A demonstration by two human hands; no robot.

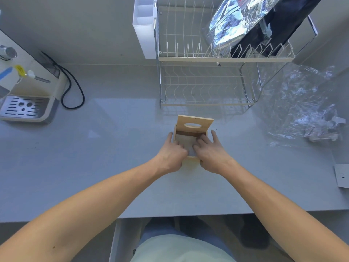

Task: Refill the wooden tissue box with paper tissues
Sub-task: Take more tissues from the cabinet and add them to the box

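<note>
The wooden tissue box (192, 159) stands on the grey counter, its lid (195, 124) with an oval slot tilted up at the far side. White paper tissues (183, 139) lie inside the open box. My left hand (172, 155) and my right hand (209, 150) rest over the box, fingers curled down onto the tissues, thumbs outside the side walls. The near part of the box is hidden under my hands.
A two-tier wire dish rack (207, 80) stands just behind the box, holding a foil bag (232, 25). Crumpled clear plastic wrap (306, 110) lies at the right. A coffee machine (24, 91) with a black cable (75, 89) sits at the left.
</note>
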